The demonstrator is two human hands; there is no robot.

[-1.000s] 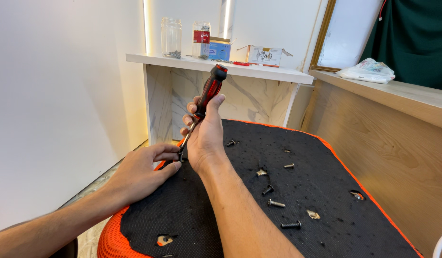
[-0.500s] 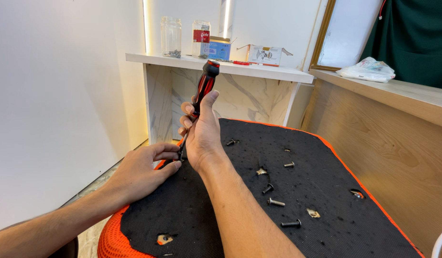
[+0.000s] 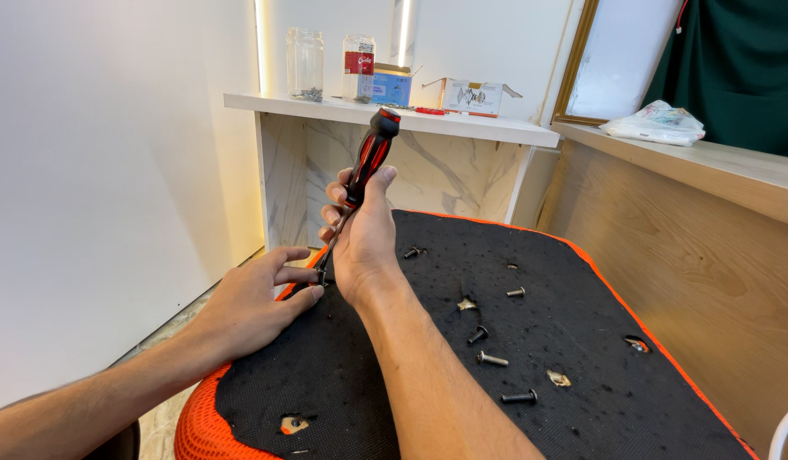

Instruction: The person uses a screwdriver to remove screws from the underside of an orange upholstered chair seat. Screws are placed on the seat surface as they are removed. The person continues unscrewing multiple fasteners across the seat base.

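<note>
The black padded panel [image 3: 530, 341] with its orange mesh edge fills the lower middle of your view, and everything else sits around it. Beyond its far edge stands a white marble-patterned shelf [image 3: 462, 128] carrying two glass jars [image 3: 305, 64] and small cardboard boxes [image 3: 472, 98]. To the panel's right runs a wooden counter [image 3: 709, 247] with a crumpled plastic bag [image 3: 655, 125] on top.

Your right hand [image 3: 360, 243] rises over the panel's near-left part, fingers wrapped shut around the lower handle of a red and black screwdriver [image 3: 368, 162]. The tool tilts with its handle up toward the shelf and its metal shaft slanting down to the panel's left edge, where the tip meets the surface just beside your left fingertips.

Your left hand [image 3: 249, 302] lies at that same left edge, palm down, fingers spread and loose, clasping nothing; the fingertips rest next to the screwdriver tip. Whatever sits under the tip is too small to make out.

Loose dark bolts [image 3: 518, 397] lie scattered across the panel's middle, well apart from both hands, along with a silver bolt [image 3: 491, 360] and a few torn spots showing pale material.
</note>
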